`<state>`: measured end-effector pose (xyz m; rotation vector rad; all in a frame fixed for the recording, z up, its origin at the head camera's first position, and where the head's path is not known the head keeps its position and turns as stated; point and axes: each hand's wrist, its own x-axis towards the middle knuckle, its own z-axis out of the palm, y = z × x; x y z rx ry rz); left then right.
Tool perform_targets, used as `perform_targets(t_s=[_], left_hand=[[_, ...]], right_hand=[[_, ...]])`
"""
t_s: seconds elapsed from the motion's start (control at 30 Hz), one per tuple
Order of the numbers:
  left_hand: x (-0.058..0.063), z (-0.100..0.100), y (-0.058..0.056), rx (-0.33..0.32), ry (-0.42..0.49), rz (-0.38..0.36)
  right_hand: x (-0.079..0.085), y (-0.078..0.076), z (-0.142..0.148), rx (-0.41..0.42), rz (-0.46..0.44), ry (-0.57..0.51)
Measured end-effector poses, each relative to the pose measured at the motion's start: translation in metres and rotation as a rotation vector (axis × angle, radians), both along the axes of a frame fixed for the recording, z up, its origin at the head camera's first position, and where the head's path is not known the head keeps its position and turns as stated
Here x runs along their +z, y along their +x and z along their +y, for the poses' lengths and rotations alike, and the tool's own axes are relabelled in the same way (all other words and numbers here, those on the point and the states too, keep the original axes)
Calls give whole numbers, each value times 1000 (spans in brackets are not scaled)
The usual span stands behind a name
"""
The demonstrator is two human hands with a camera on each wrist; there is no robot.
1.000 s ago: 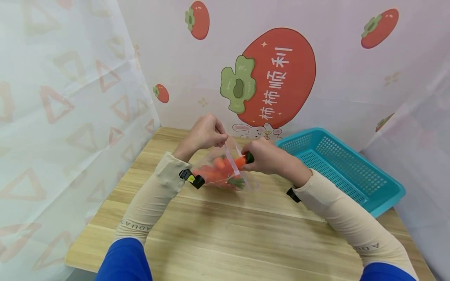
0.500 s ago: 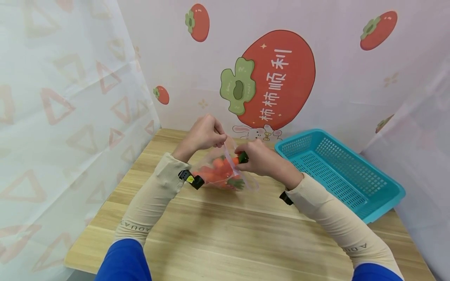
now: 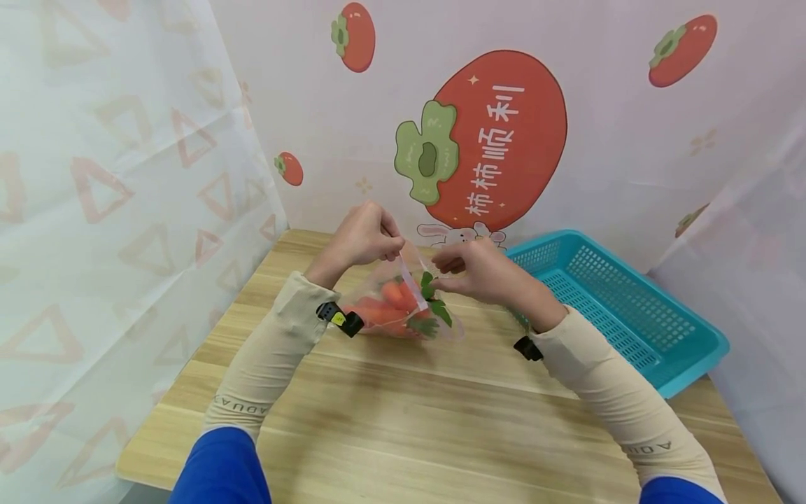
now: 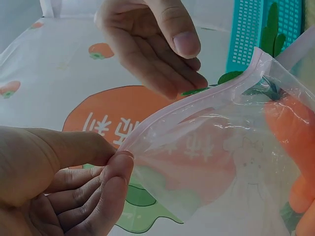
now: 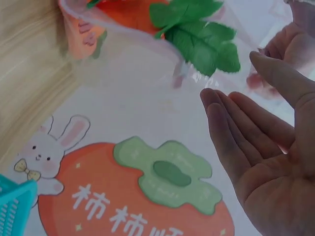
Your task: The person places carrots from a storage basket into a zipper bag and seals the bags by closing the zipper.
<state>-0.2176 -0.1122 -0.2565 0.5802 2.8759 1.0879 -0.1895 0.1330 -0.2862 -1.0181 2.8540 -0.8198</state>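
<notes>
My left hand (image 3: 368, 234) pinches the pink-edged mouth of a clear plastic bag (image 4: 162, 112) between thumb and fingertips, holding that corner up. Inside lie several orange carrots (image 3: 393, 294) with green tops, seen through the film. Green leaves (image 5: 202, 44) of one carrot stick out over the bag's mouth. My right hand (image 3: 481, 269) is just right of the mouth, fingers extended and thumb apart, nothing gripped. In the right wrist view its fingertips are close by the leaves, with a gap between thumb and fingers.
A turquoise perforated basket (image 3: 592, 315) stands at the right of the wooden table (image 3: 403, 420). Behind the table hangs a white backdrop (image 3: 340, 126) printed with persimmons and a rabbit. Another patterned sheet (image 3: 113, 231) rises along the left side.
My right hand held a carrot by its green top, moved left into the bag's mouth, then let go and drew back right. The leaves now spread at the mouth. My left hand keeps its pinch.
</notes>
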Motion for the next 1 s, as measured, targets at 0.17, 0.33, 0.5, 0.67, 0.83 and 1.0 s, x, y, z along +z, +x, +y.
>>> perform_targets(t_s=[0.17, 0.33, 0.5, 0.67, 0.83, 1.0], left_hand=[[2, -1, 0, -3, 10, -9], [2, -2, 0, -2, 19, -16], [4, -2, 1, -5, 12, -18], [4, -1, 3, -7, 9, -19], [4, -2, 4, -13, 18, -18], [4, -4, 5, -1, 38, -26]], right_hand=[[-2, -7, 17, -16, 16, 41], [-14, -14, 27, 22, 55, 74], [-35, -22, 28, 122, 161, 104], [-49, -26, 21, 238, 288, 95], [-54, -28, 16, 293, 353, 73], [-51, -30, 17, 305, 358, 21]])
